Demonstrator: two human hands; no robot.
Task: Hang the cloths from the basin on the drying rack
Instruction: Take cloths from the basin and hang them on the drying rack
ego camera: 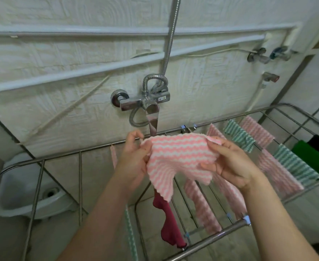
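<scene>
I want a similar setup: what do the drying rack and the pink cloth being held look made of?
The drying rack: metal, probably stainless steel; shiny grey tubes and thin rods. The pink cloth, held by the left hand and right hand: soft textile, perhaps microfibre; fuzzy wavy ribs, limp drape.

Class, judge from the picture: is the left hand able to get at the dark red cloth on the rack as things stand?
Probably not: the left hand and right hand both grip the pink-and-white cloth, which covers the top of the dark red cloth.
</scene>
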